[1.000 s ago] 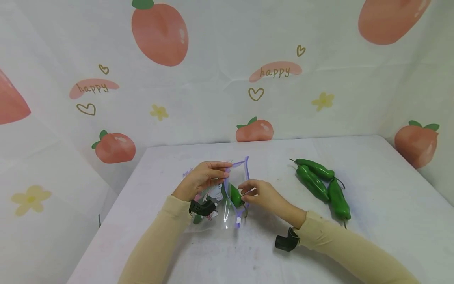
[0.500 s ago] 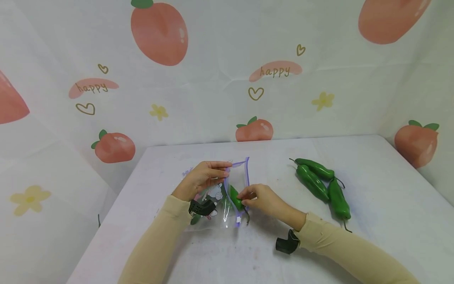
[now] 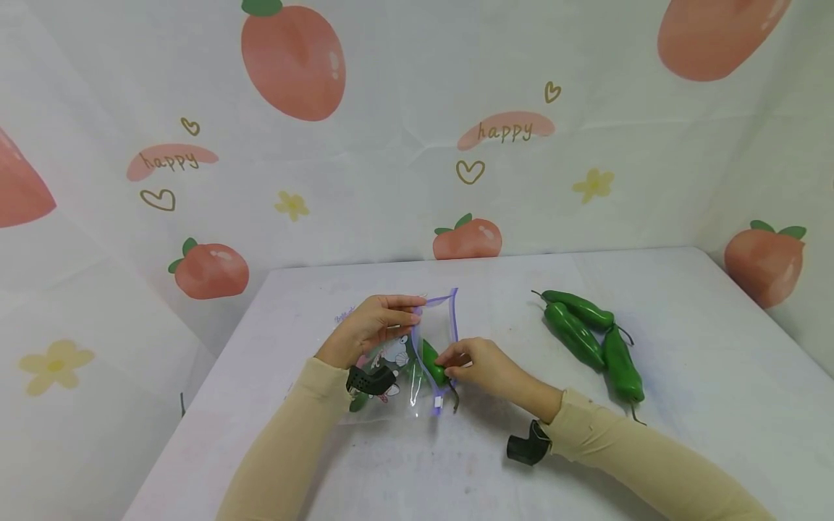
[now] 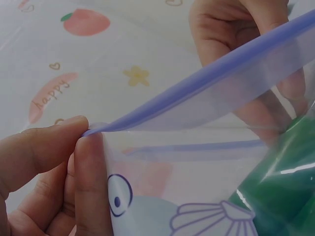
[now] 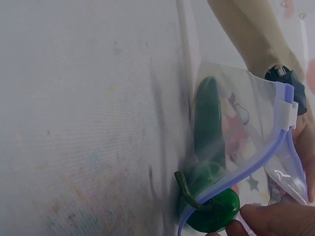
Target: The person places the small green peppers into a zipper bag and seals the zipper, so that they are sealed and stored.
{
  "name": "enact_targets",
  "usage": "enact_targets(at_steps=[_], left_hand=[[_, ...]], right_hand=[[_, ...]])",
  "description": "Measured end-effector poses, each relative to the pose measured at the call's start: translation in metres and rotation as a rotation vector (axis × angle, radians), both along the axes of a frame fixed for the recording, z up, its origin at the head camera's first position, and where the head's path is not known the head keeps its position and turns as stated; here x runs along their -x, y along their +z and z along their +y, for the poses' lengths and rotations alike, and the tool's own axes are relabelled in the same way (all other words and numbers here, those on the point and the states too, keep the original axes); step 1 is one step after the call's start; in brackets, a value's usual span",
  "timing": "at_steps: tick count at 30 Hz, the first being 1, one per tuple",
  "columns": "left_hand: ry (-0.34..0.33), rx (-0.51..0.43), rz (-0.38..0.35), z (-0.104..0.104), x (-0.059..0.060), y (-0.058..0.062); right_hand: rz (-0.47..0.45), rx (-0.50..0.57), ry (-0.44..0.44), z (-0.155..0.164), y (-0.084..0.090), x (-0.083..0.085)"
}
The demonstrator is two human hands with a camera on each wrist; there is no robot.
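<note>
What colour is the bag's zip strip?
Purple; the zip strip shows best in the left wrist view.

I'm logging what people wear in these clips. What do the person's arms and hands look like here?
Both arms are in long, close-fitting cream sleeves, left sleeve and right sleeve, reaching the wrists. A small black camera mount sits at each wrist: left mount, right mount. The left hand and right hand are bare, ungloved.

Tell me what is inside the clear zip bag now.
One green pepper lies partly inside the zip bag, its stem end outside the mouth. The printed cartoon and left hand hide the far end.
</note>
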State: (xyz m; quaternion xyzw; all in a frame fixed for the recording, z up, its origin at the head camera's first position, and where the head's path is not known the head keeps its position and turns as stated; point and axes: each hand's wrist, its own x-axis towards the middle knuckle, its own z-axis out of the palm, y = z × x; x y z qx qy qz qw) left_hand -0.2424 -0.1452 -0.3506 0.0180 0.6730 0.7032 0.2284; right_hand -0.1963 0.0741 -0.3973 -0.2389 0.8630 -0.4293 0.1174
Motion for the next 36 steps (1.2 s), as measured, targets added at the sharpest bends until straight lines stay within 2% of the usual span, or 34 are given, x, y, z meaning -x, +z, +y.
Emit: enact_targets(at_steps=[9,16,26,33,36], left_hand=[[-0.023,0.031,0.028,-0.001,0.001,-0.001],[-0.016,0.032,0.031,-0.002,0.001,-0.003],[-0.012,0.014,0.020,-0.002,0.000,-0.004],[-0.007,0.018,0.013,-0.001,0.000,-0.004],[-0.011,0.011,0.011,-0.001,0.000,-0.003]], right_hand=[[0.048,0.027,0.010,0.012,0.015,0.003],[0.048,0.047,-0.067,0.036,0.036,0.005],[0.136,0.056,-0.173,0.081,0.066,0.001],[0.208,0.038,-0.280,0.108,0.077,-0.004],[0.218,0.064,-0.295,0.119,0.077,-0.007]])
